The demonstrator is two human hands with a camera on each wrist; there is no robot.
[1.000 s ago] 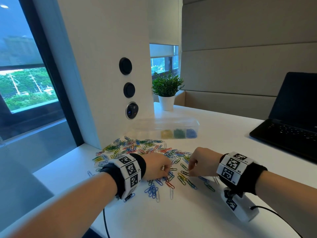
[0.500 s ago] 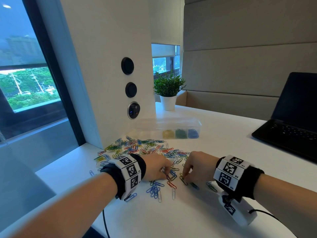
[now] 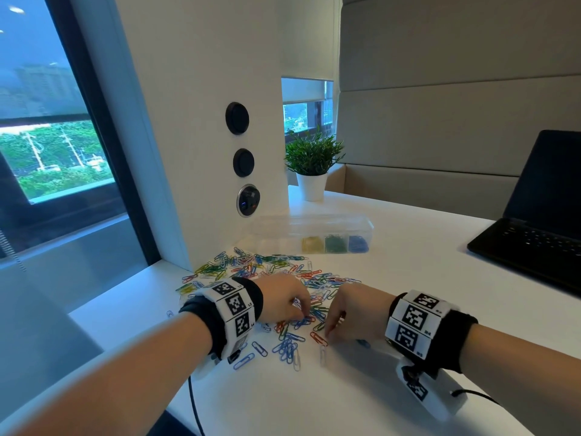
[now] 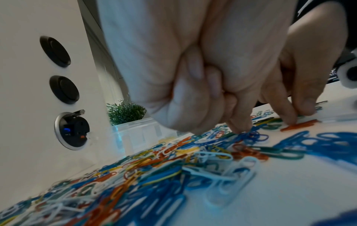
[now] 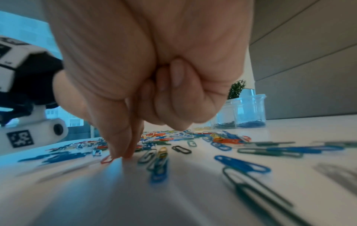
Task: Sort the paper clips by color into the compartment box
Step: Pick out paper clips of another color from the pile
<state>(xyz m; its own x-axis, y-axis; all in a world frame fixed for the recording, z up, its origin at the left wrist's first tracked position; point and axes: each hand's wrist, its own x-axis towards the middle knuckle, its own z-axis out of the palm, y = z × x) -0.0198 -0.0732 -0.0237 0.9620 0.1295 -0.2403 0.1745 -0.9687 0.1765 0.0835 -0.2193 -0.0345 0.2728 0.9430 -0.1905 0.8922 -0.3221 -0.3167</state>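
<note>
A loose pile of coloured paper clips lies on the white table. Behind it stands the clear compartment box, with yellow, green and blue clips in its three right-hand cells. My left hand is curled over the pile's near side, and its thumb and forefinger pinch at a blue clip. My right hand is curled beside it. The right thumb and forefinger pinch the end of a red clip that lies flat on the table.
A small group of blue clips lies nearer to me. A potted plant stands behind the box and an open black laptop sits at the right. The white wall panel with round sockets borders the pile on the left.
My right hand has moved left and toward me, down to the red clip. The left hand has shifted slightly right within the pile. The red clip has not moved.
</note>
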